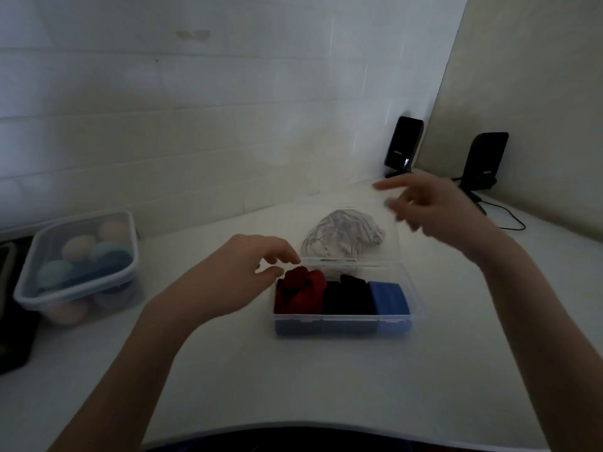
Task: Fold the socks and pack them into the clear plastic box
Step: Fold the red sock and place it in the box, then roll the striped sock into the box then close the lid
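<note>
Right hand (434, 213) motion-blurred above clear lid (352, 233), fingers spread, empty. Left hand (241, 275) at box's left rim, fingers loosely apart, holding nothing. Clear plastic box (342, 318) holds red socks (300, 288), black socks (349, 295), blue socks (390, 296). Striped sock (342, 236) behind lid, indistinct.

I see a white table (326, 380) carrying five items. The clear plastic box (341, 318) sits near centre, lid open toward the wall. A lidded container (78, 259) of coloured balls stands well apart at left. Two black speakers (403, 145) (486, 159) stand at the far right corner, with a cable (509, 216) trailing on the surface
</note>
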